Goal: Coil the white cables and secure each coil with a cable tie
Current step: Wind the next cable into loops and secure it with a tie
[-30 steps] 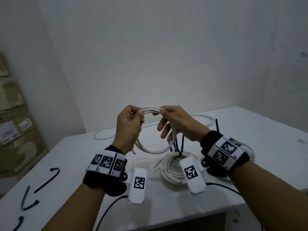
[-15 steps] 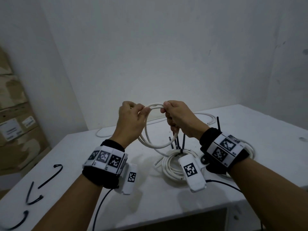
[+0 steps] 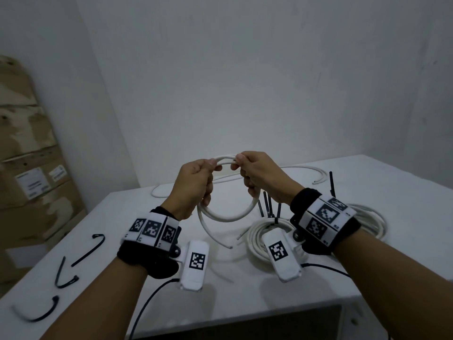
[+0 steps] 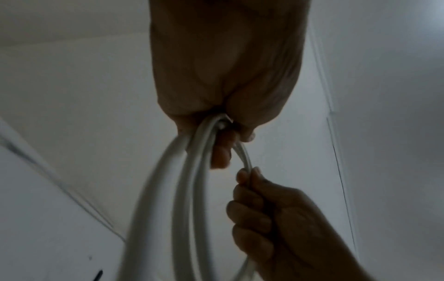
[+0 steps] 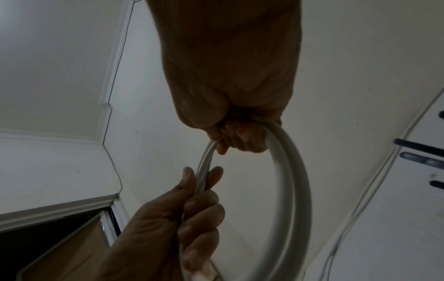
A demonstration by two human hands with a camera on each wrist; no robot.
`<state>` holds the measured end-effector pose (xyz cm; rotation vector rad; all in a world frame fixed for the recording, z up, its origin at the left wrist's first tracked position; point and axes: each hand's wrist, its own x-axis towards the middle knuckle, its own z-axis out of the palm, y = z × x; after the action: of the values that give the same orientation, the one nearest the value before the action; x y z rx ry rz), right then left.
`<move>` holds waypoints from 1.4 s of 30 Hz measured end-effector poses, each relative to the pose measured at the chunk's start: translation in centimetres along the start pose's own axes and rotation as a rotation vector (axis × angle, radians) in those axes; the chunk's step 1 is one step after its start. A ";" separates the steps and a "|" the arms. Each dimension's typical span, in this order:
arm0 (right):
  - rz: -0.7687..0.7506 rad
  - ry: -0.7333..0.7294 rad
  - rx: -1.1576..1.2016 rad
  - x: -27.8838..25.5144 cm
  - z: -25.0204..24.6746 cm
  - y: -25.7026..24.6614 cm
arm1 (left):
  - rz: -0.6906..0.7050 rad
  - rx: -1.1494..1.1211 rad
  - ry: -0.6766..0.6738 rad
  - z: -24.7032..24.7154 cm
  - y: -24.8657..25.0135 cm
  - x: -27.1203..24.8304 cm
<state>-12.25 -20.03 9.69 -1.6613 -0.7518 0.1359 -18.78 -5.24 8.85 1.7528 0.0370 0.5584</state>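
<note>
Both hands hold a white cable coil (image 3: 226, 215) up above the white table (image 3: 397, 192). My left hand (image 3: 196, 182) grips the coil's top left, fingers curled round the strands (image 4: 182, 171). My right hand (image 3: 255, 173) pinches the top right of the loop (image 5: 293, 171). A loose cable end (image 3: 220, 241) hangs from the coil toward the table. A tied white coil (image 3: 257, 239) lies under my right wrist with black cable ties (image 3: 268, 207) sticking up from it. Another white coil (image 3: 372, 222) lies behind my right wrist.
A long loose white cable (image 3: 294, 169) runs along the table's back. Several black cable ties (image 3: 87, 251) lie on the table's left front. Cardboard boxes (image 3: 27, 173) are stacked at the left wall. Black wires run from the wrist cameras over the front edge.
Both hands have lifted the coil slightly and turned it; my right hand's fingers, earlier spread through the loop, now pinch its top. The loose end hangs lower.
</note>
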 end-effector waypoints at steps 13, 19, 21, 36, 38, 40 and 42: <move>0.111 -0.188 0.509 -6.1 6.1 2.9 | -0.104 -0.220 0.564 -2.9 0.4 1.3; 0.326 0.182 1.072 -4.9 8.4 2.6 | -0.237 -0.439 0.467 -2.8 0.3 0.0; 0.462 0.199 1.175 -4.5 8.6 2.4 | -0.250 -0.405 0.428 -2.5 0.4 -0.4; 0.285 -0.194 0.751 -4.2 6.4 4.4 | -0.009 0.312 0.436 -4.8 -1.8 -1.5; 0.309 0.054 0.808 -3.7 5.6 4.7 | -0.041 0.292 0.395 -5.4 -2.1 -1.7; 0.165 0.232 0.516 -3.3 5.1 4.4 | -0.074 0.289 0.350 -6.0 -2.3 -2.1; -0.082 0.205 0.017 -2.9 5.3 3.7 | -0.103 0.278 0.291 -6.4 -2.4 -2.6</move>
<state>-15.61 -17.27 4.10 -1.5974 -0.6596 -0.0843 -22.87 0.42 6.65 1.9109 0.4246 0.7563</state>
